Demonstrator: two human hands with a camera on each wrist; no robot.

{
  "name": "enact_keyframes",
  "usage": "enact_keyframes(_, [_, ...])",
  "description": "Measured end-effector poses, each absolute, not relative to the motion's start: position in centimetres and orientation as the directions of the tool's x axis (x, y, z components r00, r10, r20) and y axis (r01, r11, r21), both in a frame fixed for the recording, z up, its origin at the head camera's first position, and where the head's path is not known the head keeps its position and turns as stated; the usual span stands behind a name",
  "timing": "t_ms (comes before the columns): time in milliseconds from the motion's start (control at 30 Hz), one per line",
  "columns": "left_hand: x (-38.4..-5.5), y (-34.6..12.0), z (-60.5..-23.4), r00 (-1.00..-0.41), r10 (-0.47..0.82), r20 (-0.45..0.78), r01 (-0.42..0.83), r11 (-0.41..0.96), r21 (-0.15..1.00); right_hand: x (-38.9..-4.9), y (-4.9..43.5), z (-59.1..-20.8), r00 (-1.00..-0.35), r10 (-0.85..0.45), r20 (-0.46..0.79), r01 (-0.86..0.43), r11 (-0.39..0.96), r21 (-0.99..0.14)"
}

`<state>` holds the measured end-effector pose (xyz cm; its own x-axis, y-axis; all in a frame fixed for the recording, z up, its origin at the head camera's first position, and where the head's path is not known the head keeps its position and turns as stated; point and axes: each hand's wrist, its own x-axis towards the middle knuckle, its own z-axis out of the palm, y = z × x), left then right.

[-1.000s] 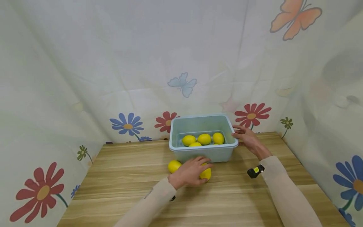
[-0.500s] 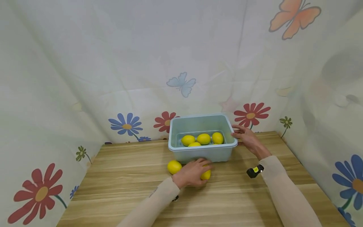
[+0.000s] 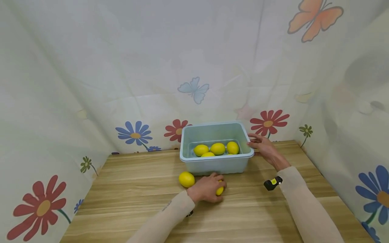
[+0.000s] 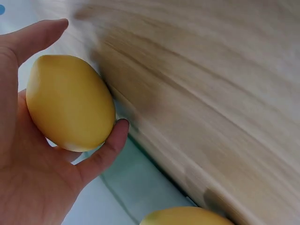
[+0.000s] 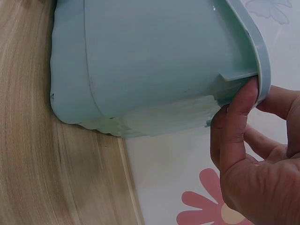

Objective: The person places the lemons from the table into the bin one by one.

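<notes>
My left hand (image 3: 207, 189) is low over the table in front of a pale blue plastic tub (image 3: 217, 165), its fingers curled round a yellow lemon (image 4: 70, 103). In the head view the hand covers most of that lemon. Just left of it, a second lemon (image 3: 186, 179) lies on the wood. Several more lemons, among them one at the middle (image 3: 217, 149), lie inside the tub, partly hidden by its front wall. My right hand (image 3: 265, 152) grips the tub's right rim (image 5: 262, 61), fingers under the lip on the outside.
The wooden table (image 3: 136, 189) ends at a back curtain (image 3: 146, 67) printed with flowers and butterflies, with the tub standing close to it. More curtain hangs on both sides. A dark camera (image 3: 273, 183) is strapped at my right wrist.
My left hand has moved slightly toward me and its fingers have closed further round the lemon, which now shows less. The right hand keeps its hold on the tub.
</notes>
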<state>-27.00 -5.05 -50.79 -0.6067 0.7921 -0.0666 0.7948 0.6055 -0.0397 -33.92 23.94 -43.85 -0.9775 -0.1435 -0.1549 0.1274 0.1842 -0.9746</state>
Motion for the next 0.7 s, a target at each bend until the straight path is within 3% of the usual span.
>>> enact_keyframes(700, [-25.9, -5.1, -49.4, -0.554, 0.827, -0.095, 0.832, 0.546, -0.098, -33.9, 24.0, -44.0, -0.978, -0.158, -0.137, 0.105, 0.194, -0.975])
